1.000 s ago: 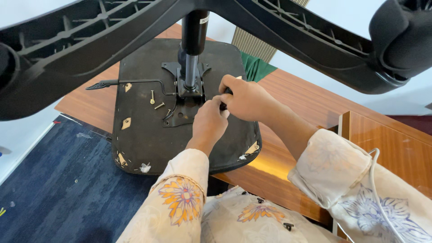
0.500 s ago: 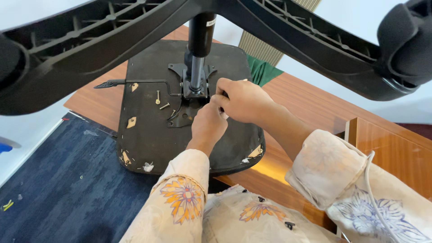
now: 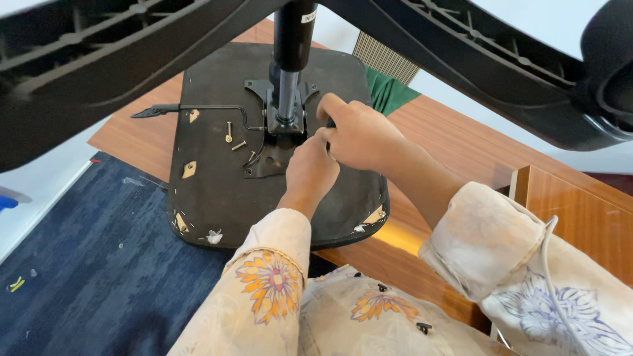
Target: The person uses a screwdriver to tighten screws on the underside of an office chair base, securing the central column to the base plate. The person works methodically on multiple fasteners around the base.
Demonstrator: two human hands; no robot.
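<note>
Upturned chair seat (image 3: 217, 198) lain on wooden table (image 3: 461, 132), frame centre | left hand (image 3: 310, 173) and right hand (image 3: 359, 135) pressed together beside metal plate (image 3: 277, 155) at column (image 3: 288, 92); fingers curled, grip cannot be told | two loose bolts (image 3: 234, 138) left of plate

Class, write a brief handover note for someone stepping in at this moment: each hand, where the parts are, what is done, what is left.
Left hand and right hand: both pressed to the metal bracket beside the post; anything held is hidden.
Parts: upturned chair seat lies on the wooden table; two loose screws lie left of the bracket.
Done: bracket and post sit on the seat.
Left: the loose screws are not in.
</note>
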